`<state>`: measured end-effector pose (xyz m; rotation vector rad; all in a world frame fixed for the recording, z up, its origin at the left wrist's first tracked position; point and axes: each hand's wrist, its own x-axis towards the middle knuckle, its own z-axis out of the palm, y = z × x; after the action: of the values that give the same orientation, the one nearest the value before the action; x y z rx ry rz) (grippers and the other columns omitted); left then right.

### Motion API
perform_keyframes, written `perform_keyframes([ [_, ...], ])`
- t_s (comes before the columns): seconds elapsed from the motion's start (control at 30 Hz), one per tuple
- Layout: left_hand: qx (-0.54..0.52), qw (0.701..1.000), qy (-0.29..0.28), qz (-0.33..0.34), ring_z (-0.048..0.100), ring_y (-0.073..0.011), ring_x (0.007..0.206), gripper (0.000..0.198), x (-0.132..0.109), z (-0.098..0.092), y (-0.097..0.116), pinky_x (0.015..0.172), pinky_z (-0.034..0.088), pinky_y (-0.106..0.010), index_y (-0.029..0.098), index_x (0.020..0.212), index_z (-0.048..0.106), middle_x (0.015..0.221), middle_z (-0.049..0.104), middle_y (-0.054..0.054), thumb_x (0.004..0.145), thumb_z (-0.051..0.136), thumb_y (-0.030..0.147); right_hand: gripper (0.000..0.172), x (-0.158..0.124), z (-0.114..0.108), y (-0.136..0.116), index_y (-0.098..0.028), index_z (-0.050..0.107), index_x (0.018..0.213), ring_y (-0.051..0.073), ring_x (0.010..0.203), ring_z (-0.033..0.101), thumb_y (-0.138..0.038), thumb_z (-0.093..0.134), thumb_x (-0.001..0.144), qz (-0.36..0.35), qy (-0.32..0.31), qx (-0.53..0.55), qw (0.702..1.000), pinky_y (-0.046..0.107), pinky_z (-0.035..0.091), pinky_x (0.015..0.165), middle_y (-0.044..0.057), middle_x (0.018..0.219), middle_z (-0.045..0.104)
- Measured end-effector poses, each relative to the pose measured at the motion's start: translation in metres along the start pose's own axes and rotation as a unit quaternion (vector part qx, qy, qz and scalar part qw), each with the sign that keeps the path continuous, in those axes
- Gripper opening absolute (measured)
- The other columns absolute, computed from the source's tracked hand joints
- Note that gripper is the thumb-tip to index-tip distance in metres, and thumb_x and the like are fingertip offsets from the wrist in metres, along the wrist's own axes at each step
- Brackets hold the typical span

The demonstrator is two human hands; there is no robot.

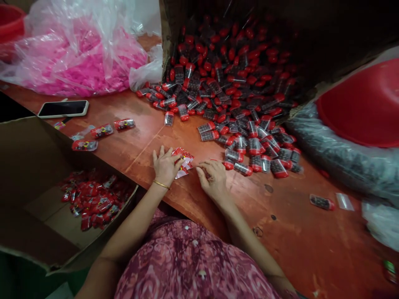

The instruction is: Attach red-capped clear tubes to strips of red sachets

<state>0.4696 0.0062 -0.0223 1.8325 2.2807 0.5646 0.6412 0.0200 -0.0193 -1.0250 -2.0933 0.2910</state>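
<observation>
likely light and thin, probably stiffish like card yet easily creased, with a slick face apt to slide under a fingertip; best taken by an outer edge, in a gentle pinch. in looks, glossy red and white with dark and yellow marks, apparently several overlapping: the small printed cards [186, 160], at the centre of the frame, flat on the worktop [289, 232], partly under the thumb of the left hand [165, 168]. on that side, fingers spread; on the right hand [214, 178], just beside the cards, fingers curled close together, impossible to tell whether pinching anything. right of centre, a loose heap of clear red-capped cases [254, 146]; at lower left, a carton [28, 158] with shiny red packets [90, 189] inside.
</observation>
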Motion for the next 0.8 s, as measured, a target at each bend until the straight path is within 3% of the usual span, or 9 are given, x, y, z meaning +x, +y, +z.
perform_keyframes([
  [0.2,-0.051,0.998,0.017,-0.015,0.045,-0.0344,0.124,0.023,0.001,0.004,-0.002,0.103,0.024,-0.062,0.027,0.091,0.073,0.119,0.064,-0.008,0.083,0.052,0.031,0.014,-0.004,0.002,0.000,-0.019,0.063,0.079,0.018,0.077,0.060,-0.025,0.052,0.087,0.026,-0.008,0.024,0.999,0.035,0.042,0.075,0.005,0.079,0.069],
  [0.3,-0.091,0.994,0.061,-0.013,0.045,-0.0329,0.125,0.023,-0.003,0.000,-0.001,0.104,0.024,-0.061,0.026,0.090,0.073,0.121,0.062,-0.010,0.083,0.053,0.035,0.015,-0.001,0.004,-0.001,-0.019,0.062,0.084,0.016,0.070,0.058,-0.029,0.051,0.086,0.114,-0.011,0.091,0.989,0.031,0.044,0.067,0.004,0.077,0.067],
  [0.43,-0.122,0.984,0.124,0.040,0.044,-0.0301,0.127,0.024,-0.011,-0.013,0.011,0.106,0.021,-0.059,0.028,0.090,0.073,0.123,0.061,-0.008,0.083,0.053,0.039,0.026,0.011,0.013,-0.007,-0.019,0.060,0.092,0.013,0.061,0.056,-0.041,0.059,0.078,0.261,-0.009,0.268,0.927,0.027,0.046,0.058,0.002,0.077,0.066],
  [0.53,-0.146,0.979,0.127,0.062,0.044,-0.0294,0.127,0.022,-0.016,-0.022,0.021,0.108,0.019,-0.057,0.028,0.092,0.072,0.125,0.060,-0.007,0.082,0.055,0.038,0.024,0.021,0.016,-0.015,-0.019,0.060,0.081,0.013,0.062,0.057,-0.042,0.060,0.075,0.285,-0.007,0.376,0.881,0.027,0.047,0.061,0.001,0.072,0.065],
  [0.63,-0.224,0.969,0.104,-0.001,0.051,-0.0283,0.120,0.030,-0.021,-0.026,0.025,0.105,0.030,-0.048,0.024,0.102,0.069,0.119,0.064,-0.008,0.078,0.060,0.040,0.021,0.023,0.013,-0.019,-0.020,0.059,0.072,0.013,0.062,0.056,-0.039,0.055,0.079,0.279,0.019,0.385,0.879,0.027,0.047,0.063,-0.001,0.066,0.062],
  [0.7,-0.334,0.938,0.043,-0.075,0.062,-0.0253,0.100,0.032,-0.024,-0.025,0.027,0.092,0.043,-0.038,0.021,0.097,0.071,0.099,0.072,-0.008,0.075,0.061,0.043,0.021,0.020,0.009,-0.020,-0.020,0.059,0.071,0.013,0.061,0.054,-0.038,0.054,0.080,0.275,0.035,0.354,0.893,0.026,0.045,0.062,-0.001,0.065,0.060],
  [0.8,-0.534,0.829,-0.076,-0.152,0.063,-0.0180,0.071,0.034,-0.027,-0.021,0.033,0.071,0.048,-0.028,0.017,0.079,0.073,0.072,0.071,-0.004,0.071,0.064,0.049,0.024,0.011,0.006,-0.019,-0.019,0.056,0.068,0.012,0.057,0.049,-0.038,0.050,0.082,0.265,0.033,0.302,0.915,0.025,0.040,0.057,-0.002,0.060,0.055],
])
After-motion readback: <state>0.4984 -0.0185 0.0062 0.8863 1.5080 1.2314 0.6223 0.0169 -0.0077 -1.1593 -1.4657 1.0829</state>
